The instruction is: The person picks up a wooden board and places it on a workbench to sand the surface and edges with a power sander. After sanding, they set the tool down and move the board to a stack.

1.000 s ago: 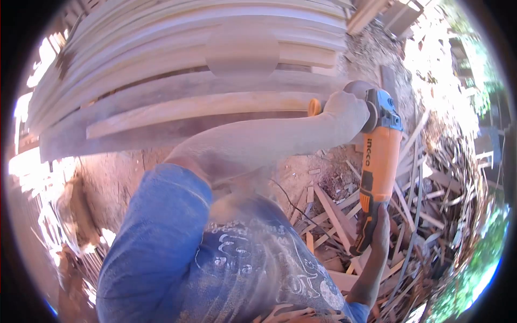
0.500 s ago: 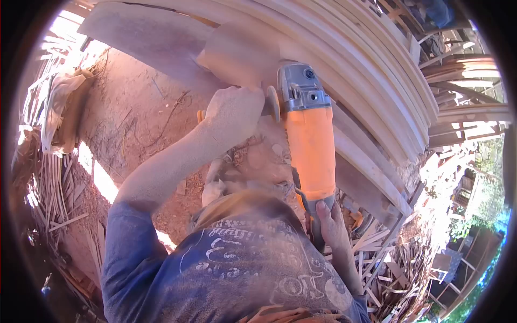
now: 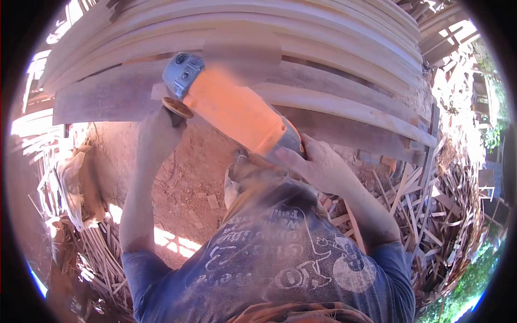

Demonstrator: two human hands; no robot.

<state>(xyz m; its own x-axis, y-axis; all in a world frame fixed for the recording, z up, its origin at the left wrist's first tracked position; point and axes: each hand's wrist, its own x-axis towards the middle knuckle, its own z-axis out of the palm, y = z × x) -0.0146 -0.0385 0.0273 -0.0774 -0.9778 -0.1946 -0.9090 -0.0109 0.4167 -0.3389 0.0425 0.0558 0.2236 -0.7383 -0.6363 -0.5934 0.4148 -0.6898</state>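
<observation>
An orange angle grinder [image 3: 231,110] with a grey gear head lies slantwise in front of my body, its head up to the left. My left hand [image 3: 161,129] is wrapped round its dark side handle, just below a round tan flange [image 3: 177,107]. At the rear end, my right hand [image 3: 318,161] grips the dark grey back handle, thumb along the top. Beneath the grinder's head runs a dusty wooden board [image 3: 102,97]. The underside of the head and any disc there are hidden.
Behind the board, long curved-looking wooden planks [image 3: 344,43] lie stacked. Offcut strips [image 3: 414,199] are heaped at the right, with more slats [image 3: 107,253] at lower left. A pale sack [image 3: 72,183] stands left on the dirt floor [image 3: 188,188]. Dust blurs part of the view.
The grinder has swung from nearly upright to slanting, its head moving left along the board. Both hands still hold it. My view has turned, so the planks now run more level.
</observation>
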